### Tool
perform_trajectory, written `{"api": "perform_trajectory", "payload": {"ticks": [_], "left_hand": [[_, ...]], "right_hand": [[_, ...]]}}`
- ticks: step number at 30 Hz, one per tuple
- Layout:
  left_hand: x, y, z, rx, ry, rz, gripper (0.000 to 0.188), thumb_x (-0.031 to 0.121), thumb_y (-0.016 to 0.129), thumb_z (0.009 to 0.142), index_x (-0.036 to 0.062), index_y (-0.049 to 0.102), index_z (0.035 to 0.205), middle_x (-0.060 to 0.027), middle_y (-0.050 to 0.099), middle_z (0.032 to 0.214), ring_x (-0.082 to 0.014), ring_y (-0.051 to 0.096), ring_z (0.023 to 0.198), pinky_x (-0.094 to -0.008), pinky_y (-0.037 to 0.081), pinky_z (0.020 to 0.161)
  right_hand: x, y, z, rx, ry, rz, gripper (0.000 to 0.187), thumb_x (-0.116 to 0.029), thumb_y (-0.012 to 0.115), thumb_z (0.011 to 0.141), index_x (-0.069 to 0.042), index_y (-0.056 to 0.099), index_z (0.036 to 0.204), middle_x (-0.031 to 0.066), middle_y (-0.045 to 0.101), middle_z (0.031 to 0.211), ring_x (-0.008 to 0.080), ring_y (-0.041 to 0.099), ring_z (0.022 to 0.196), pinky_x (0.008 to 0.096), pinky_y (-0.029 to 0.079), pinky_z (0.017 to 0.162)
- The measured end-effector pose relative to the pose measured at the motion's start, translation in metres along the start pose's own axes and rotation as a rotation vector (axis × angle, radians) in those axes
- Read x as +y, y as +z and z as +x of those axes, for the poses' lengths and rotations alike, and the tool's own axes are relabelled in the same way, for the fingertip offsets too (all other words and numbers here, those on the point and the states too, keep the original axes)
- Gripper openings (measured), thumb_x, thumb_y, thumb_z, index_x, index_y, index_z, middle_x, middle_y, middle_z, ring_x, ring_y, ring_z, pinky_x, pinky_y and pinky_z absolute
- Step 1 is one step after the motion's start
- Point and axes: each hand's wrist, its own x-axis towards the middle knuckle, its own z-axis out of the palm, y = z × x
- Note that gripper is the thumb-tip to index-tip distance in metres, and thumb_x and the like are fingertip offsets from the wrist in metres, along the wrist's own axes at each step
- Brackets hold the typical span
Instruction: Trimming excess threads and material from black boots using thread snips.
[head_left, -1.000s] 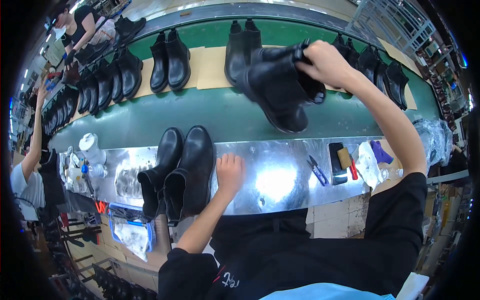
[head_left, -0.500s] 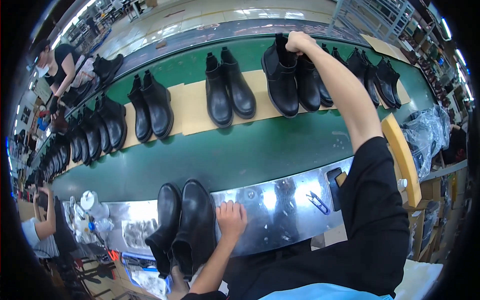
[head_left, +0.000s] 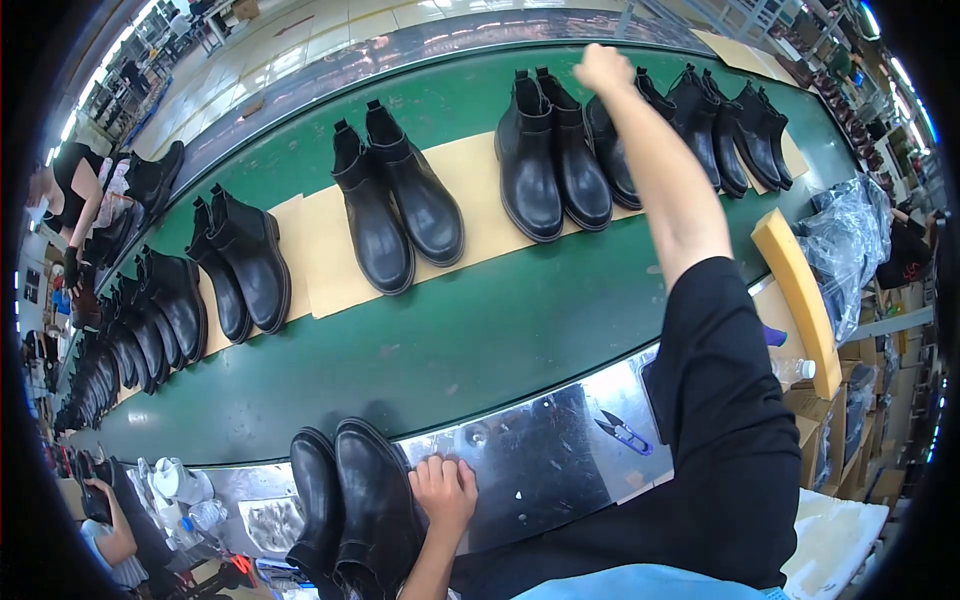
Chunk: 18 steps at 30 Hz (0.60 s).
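Note:
My right hand (head_left: pixel 605 68) is reached out over the green belt (head_left: pixel 450 345) with its fingers curled closed. It is above the tops of the black ankle boots, right of one upright pair (head_left: pixel 553 165). My forearm partly covers another boot (head_left: pixel 610 160), and whatever may be inside the fingers is hidden. My left hand (head_left: pixel 443 490) rests on the metal ledge (head_left: pixel 540 450), fingers extended and lying against it. Close beside it, two black boots (head_left: pixel 375 495) lie with their toes toward the belt. More black boots (head_left: pixel 400 205) stand on cardboard along the belt.
Thread snips (head_left: pixel 625 432) lie on the ledge. A curved yellow foam piece (head_left: pixel 797 300) and plastic wrapping (head_left: pixel 845 240) are at the right. A white container (head_left: pixel 183 483) stands left. A person (head_left: pixel 75 195) works across the belt, another (head_left: pixel 115 530) at the lower left.
My right hand has come away from the boot top it was at and is now farther right. The belt boots appear farther left, and the whole view has shifted.

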Motion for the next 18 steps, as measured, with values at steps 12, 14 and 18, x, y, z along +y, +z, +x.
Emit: {"api": "perform_trajectory", "payload": {"ticks": [12, 14, 18], "left_hand": [[0.006, 0.007, 0.001, 0.031, 0.031, 0.016, 0.017, 0.012, 0.065, 0.077, 0.0055, 0.051, 0.071, -0.0125, 0.05, 0.077, -0.0311, 0.049, 0.074, -0.0428, 0.034, 0.064], [0.006, 0.006, 0.001, 0.047, 0.03, 0.023, 0.017, 0.012, 0.065, 0.076, 0.0055, 0.051, 0.071, -0.0124, 0.05, 0.077, -0.0311, 0.049, 0.074, -0.0428, 0.035, 0.064], [-0.002, 0.006, -0.012, 0.086, 0.018, 0.037, 0.015, 0.014, 0.065, 0.076, 0.006, 0.053, 0.073, -0.0122, 0.05, 0.077, -0.0311, 0.05, 0.076, -0.0427, 0.036, 0.066]], "right_hand": [[0.163, 0.024, -0.004, -0.057, -0.114, 0.156, 0.044, -0.026, 0.079, 0.075, -0.006, 0.068, 0.113, 0.0161, 0.071, 0.087, 0.0275, 0.07, 0.079, 0.0367, 0.055, 0.073], [0.161, 0.013, -0.011, 0.015, -0.185, 0.107, 0.028, -0.018, 0.078, 0.071, -0.002, 0.073, 0.093, 0.0211, 0.07, 0.096, 0.035, 0.064, 0.103, 0.0404, 0.05, 0.091], [0.153, -0.028, -0.032, 0.041, -0.255, -0.024, 0.026, -0.016, 0.069, 0.076, -0.008, 0.074, 0.1, 0.0222, 0.066, 0.111, 0.0362, 0.062, 0.108, 0.0451, 0.05, 0.094]]}}
